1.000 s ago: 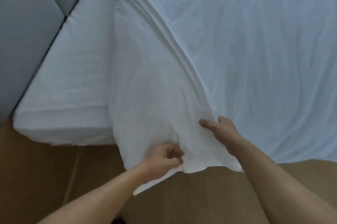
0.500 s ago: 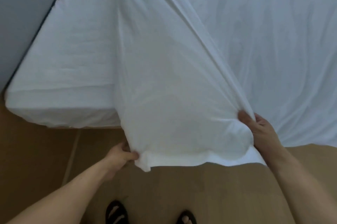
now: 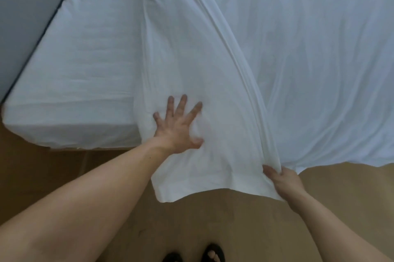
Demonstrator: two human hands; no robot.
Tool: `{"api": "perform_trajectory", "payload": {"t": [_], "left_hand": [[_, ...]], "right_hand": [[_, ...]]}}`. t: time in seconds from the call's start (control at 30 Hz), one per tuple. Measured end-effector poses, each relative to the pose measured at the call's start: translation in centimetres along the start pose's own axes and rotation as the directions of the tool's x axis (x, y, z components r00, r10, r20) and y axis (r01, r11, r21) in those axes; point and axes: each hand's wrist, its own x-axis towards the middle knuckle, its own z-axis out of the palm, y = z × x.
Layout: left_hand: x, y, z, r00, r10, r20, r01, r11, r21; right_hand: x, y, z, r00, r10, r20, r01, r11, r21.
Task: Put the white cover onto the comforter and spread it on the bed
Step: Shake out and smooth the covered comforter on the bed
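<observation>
Left grip (image 3: pixel 179 127) wide, fingers splayed flat on white cover (image 3: pixel 198 65) (thin, softly creased cloth). Right grip (image 3: pixel 282 178) pinches cover's bunched, pleated fold near hem, overhanging bed (image 3: pixel 74 91) edge.

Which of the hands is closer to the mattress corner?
Left. The left hand lies spread flat on the white cover right beside the mattress corner; the right hand grips the cover's bunched edge farther off.

The left hand (image 3: pixel 178 128) released the white cover (image 3: pixel 191 59) and now presses flat on it.
</observation>
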Motion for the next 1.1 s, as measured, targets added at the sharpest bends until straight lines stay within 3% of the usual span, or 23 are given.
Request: {"api": "perform_trajectory", "payload": {"t": [0.1,0.17,0.23,0.37,0.43,0.8,1.1], "left_hand": [[-1.0,-0.1,1.3,0.953,0.025,0.303,-0.086,0.978,0.190],[-2.4,-0.2,-0.2,0.914,0.058,0.401,-0.112,0.987,0.112],[-3.1,0.7,-3.4,0.935,0.127,0.330,-0.144,0.989,0.026],[-4.7,4.1,-11.0,0.986,0.163,-0.026,-0.163,0.987,0.013],[-6.9,6.0,-14.1,0.981,0.180,-0.076,-0.178,0.983,0.037],[-18.2,14.2,-26.6,0.925,0.380,-0.018,-0.370,0.908,0.199],[-20.2,32.7,-28.4,0.801,0.599,0.023,-0.579,0.764,0.285]], "right_hand": [[-1.3,2.7,-0.7,0.991,0.135,-0.014,-0.134,0.962,-0.237],[-3.0,2.5,-1.5,0.970,0.230,-0.080,-0.243,0.902,-0.356],[-4.9,-0.5,-2.5,0.975,0.160,-0.154,-0.207,0.907,-0.366],[-9.9,-8.8,-4.7,0.974,-0.171,-0.149,0.080,0.873,-0.481],[-13.9,-11.7,-6.4,0.958,-0.248,-0.144,0.142,0.845,-0.516],[-31.9,-15.4,-16.1,0.919,-0.295,-0.263,0.144,0.868,-0.475],[-35.6,-7.6,-28.7,0.872,-0.243,-0.425,0.103,0.940,-0.326]]}}
